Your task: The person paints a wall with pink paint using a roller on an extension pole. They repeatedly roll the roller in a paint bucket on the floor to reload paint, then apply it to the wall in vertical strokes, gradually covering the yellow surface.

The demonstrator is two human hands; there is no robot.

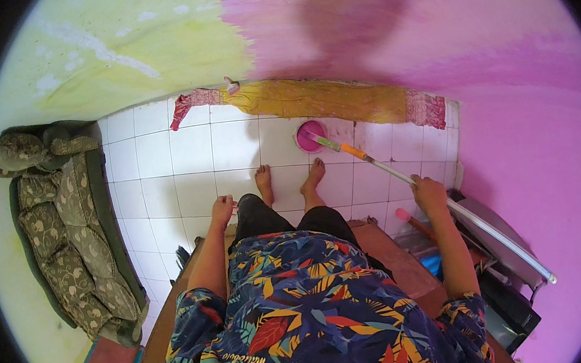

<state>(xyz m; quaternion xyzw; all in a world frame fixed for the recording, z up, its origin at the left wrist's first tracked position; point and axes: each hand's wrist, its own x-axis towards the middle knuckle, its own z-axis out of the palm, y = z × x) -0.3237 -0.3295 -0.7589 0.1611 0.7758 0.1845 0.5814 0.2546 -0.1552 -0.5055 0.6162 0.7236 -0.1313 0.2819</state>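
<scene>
My right hand (428,194) is closed around a long metal extension pole (395,173). The pole slants down to the left, past an orange section, to a green-handled paint tool (327,143) whose head dips into a round bucket of pink paint (312,148). Whether that head is a brush or a roller cannot be told. The bucket stands on the white tiles just ahead of my bare feet. My left hand (224,208) hangs beside my left knee, fingers curled; whether it holds anything is unclear. The wall ahead is part yellow-green (177,42), part fresh pink (279,34).
A yellow and red cloth (315,100) lies along the wall's foot, with a small paintbrush (232,86) at its upper edge. A patterned sofa (70,240) stands left. Behind me is a brown wooden table (398,255); dark equipment (510,312) and a leaning panel (499,236) are at right.
</scene>
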